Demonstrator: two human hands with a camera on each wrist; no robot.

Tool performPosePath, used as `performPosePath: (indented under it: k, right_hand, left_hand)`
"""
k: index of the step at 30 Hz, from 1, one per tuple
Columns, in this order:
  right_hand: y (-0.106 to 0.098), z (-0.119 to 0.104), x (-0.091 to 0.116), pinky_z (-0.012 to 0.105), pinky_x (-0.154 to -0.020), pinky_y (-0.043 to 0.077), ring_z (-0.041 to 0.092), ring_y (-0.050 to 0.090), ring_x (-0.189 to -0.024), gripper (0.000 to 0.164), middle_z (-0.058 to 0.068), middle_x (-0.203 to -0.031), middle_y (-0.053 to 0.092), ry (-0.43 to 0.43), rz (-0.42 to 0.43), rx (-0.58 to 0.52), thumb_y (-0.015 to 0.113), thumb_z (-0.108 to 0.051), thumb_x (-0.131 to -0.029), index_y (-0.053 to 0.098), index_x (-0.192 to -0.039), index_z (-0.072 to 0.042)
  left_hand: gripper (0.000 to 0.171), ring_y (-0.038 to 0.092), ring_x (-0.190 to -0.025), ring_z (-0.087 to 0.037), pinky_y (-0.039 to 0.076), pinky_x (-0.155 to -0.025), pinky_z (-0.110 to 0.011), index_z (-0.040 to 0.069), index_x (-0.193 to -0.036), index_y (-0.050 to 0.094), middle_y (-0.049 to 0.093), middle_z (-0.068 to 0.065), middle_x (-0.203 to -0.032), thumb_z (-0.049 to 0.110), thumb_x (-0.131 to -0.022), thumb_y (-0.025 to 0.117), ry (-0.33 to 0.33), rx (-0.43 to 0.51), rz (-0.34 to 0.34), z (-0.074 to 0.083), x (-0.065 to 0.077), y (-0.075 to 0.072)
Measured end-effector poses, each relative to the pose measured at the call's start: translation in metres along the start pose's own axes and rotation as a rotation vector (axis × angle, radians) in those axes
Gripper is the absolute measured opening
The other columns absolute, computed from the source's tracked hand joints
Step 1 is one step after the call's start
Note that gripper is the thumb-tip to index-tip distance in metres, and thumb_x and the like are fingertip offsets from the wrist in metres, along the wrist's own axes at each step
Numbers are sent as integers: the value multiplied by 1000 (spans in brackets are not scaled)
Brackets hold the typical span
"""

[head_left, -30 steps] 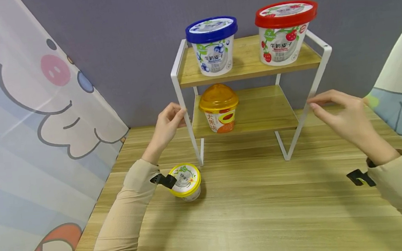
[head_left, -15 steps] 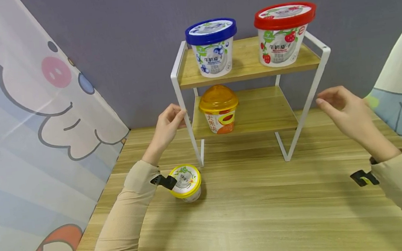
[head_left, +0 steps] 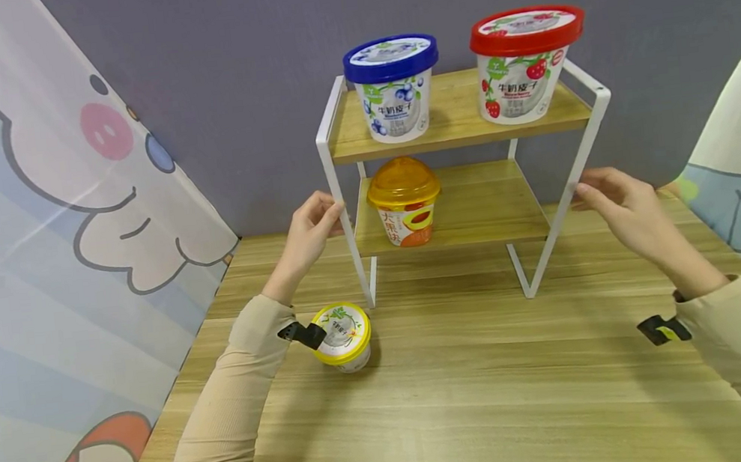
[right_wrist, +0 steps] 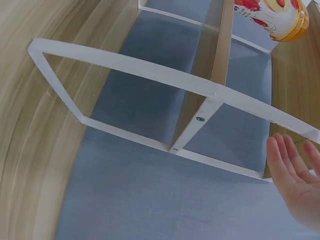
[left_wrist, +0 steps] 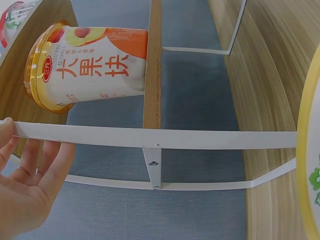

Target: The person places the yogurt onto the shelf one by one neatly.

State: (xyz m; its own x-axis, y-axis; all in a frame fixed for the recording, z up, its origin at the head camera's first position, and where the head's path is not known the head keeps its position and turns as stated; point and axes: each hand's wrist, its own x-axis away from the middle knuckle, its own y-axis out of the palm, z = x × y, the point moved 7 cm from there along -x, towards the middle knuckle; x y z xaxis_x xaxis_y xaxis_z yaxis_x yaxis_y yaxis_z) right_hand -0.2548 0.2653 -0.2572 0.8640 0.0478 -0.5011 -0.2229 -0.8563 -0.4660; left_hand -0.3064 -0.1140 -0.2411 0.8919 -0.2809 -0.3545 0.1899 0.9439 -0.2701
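Observation:
A two-tier rack (head_left: 463, 141) with white metal legs and wooden boards stands at the back of the table. My left hand (head_left: 306, 230) pinches its left front post (left_wrist: 100, 135), thumb in front and fingertips behind. On the other side, my right hand (head_left: 626, 212) has its fingertips right at the right front post (head_left: 572, 183), fingers fairly straight in the right wrist view. The top board carries a blue-lidded blueberry tub (head_left: 397, 100) on the left and a red-lidded strawberry tub (head_left: 521, 83) on the right. An orange-domed fruit cup (head_left: 406, 205) sits on the lower board's left part.
A yellow-lidded tub (head_left: 341, 333) stands on the wooden table (head_left: 483, 400), close to the left forearm and in front of the rack's left leg. Behind is a grey wall (head_left: 245, 71). A cartoon-printed curtain (head_left: 65, 293) runs along the left, with another at right.
My right hand has moved off the right post and then back to it. The left hand keeps its pinch on the left post. Rack and tubs stay in place.

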Motion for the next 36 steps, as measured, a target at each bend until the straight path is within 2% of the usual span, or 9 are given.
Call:
performPosePath:
  k: [6, 9, 14, 21, 24, 28, 32, 36]
  right_hand:
    - [2, 6, -1, 9, -66, 50, -2, 60, -73, 11, -17, -84, 61, 56, -21, -98, 49, -11, -91, 57, -99, -11]
    - [2, 9, -2, 11, -67, 51, 1, 61, -74, 12, -14, -85, 63, 70, -26, -136, 50, -10, -91, 58, -99, -8]
    - [4, 12, -3, 13, -67, 52, 4, 62, -74, 10, -9, -84, 64, 82, -24, -218, 50, -9, -90, 59, -96, -6]
    - [8, 12, -6, 15, -68, 53, 6, 63, -73, 9, -2, -82, 64, 69, -29, -430, 51, -5, -89, 59, -92, -4]
    - [10, 11, -7, 16, -67, 53, 8, 63, -72, 9, -1, -81, 65, 61, -28, -514, 51, -2, -88, 60, -91, -4]
    - [11, 12, -7, 16, -67, 54, 9, 63, -71, 11, 1, -80, 65, 53, -19, -560, 51, 1, -88, 61, -90, -3]
    - [11, 13, -7, 16, -66, 54, 9, 63, -71, 11, 1, -80, 65, 52, -15, -583, 50, 2, -88, 61, -90, -3]
    - [11, 14, -7, 17, -66, 54, 10, 63, -71, 12, 1, -80, 65, 57, -18, -600, 50, 2, -88, 61, -90, -3]
  left_hand:
    - [16, 57, -73, -16, 54, -77, -40, -7, -96, 48, 54, -5, -82, 8, -93, 44, 9, 15, -1, -17, -6, -3]
    - [18, 57, -74, -19, 54, -76, -39, -6, -97, 48, 54, -4, -82, 12, -93, 45, 19, 14, 1, -22, -8, -4]
    - [21, 59, -76, -20, 55, -74, -35, -5, -96, 48, 55, -6, -83, 15, -93, 46, 34, -4, 1, -22, -8, -4]
    - [22, 59, -75, -12, 53, -78, -40, -4, -98, 51, 57, -13, -89, 17, -92, 49, 15, 13, -5, -20, -5, -8]
    - [23, 60, -80, -12, 53, -79, -38, -5, -102, 53, 59, -9, -91, 15, -91, 50, 7, 38, -11, -20, -4, -11]
    - [28, 59, -86, -12, 52, -81, -37, -7, -112, 52, 60, -4, -94, 12, -91, 50, 13, 57, -31, -20, 0, -13]
    - [31, 60, -88, -11, 52, -82, -34, -6, -118, 50, 60, -13, -102, 12, -92, 48, 8, 19, -50, -20, 5, -15]
    - [31, 61, -90, -16, 52, -82, -35, -5, -119, 49, 55, -25, -109, 13, -93, 47, -15, -22, -65, -24, 12, -17]
